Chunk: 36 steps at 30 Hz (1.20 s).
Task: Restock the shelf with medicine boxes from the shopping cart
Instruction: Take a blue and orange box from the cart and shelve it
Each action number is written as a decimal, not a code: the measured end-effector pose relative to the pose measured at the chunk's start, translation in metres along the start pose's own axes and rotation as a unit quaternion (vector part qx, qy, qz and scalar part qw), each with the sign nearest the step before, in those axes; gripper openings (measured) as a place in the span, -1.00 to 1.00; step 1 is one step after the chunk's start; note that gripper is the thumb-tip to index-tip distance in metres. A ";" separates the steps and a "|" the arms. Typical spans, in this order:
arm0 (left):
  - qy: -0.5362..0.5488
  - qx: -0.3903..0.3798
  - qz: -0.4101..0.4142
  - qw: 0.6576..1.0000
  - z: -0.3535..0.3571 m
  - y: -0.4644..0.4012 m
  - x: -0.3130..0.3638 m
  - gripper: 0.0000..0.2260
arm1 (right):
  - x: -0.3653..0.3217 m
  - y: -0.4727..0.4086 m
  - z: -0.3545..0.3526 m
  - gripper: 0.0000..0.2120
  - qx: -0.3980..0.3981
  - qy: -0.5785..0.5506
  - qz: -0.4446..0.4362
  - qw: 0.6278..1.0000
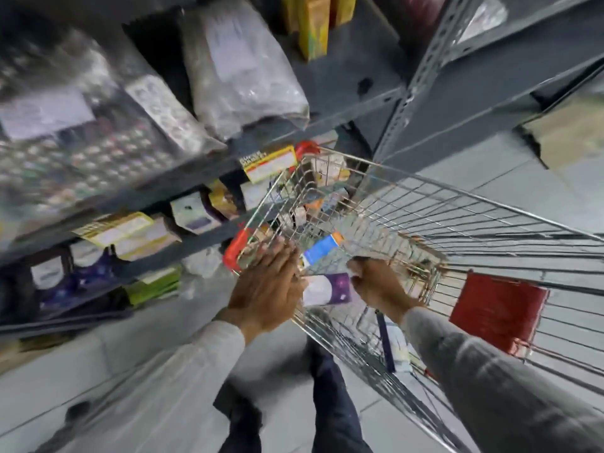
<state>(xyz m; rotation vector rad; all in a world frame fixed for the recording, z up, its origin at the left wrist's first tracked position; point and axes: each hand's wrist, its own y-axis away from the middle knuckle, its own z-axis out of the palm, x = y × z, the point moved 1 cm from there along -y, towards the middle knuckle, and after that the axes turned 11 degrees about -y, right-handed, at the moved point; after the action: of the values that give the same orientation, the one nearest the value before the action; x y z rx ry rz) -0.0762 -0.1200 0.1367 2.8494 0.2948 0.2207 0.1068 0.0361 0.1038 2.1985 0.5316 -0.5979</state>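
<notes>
Shelving (209,178) of grey metal fills the left and top of the view, blurred by motion. Its upper level holds clear plastic bags (242,70) of pale packets and blister strips, with yellow boxes (313,24) standing behind them. The levels below carry rows of small medicine cartons in white, purple, yellow and green, with price tags (268,163) clipped to the shelf edges.

A wire shopping cart (457,223) stands just beside the shelving on the grey tiled floor, red corner guards at its front and a red flap (496,317) on its near end. Inside the basket lie loose medicine boxes, piled toward the far end, and a blue, white and orange box (322,248) lies nearer the hands.

The left hand (268,286) reaches over the cart's near rim, fingers straight and flat, its grip open, resting against the left end of a white and purple box (327,289). The right hand (380,284) curls around the right end of that same box, its grip holding it just above the basket. Both sleeves are pale grey.
</notes>
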 end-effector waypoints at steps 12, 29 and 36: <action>0.003 0.031 0.007 0.999 0.008 -0.002 -0.007 -0.41 | 0.038 -0.157 0.034 -0.44 -0.055 0.232 -0.249 0.939; 0.068 0.126 -0.049 0.989 -0.091 0.036 0.010 -0.40 | -0.051 0.052 -0.103 -0.58 0.167 0.134 -0.256 0.943; 0.061 0.391 -0.086 0.915 -0.274 0.126 -0.031 -0.43 | -0.217 0.173 -0.193 -0.56 0.286 0.104 -0.395 0.867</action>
<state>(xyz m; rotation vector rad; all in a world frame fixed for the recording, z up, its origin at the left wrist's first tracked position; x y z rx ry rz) -0.1325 -0.1777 0.4288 3.5655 0.8174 0.2977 0.0740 0.0414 0.4406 2.5625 1.5848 -1.0465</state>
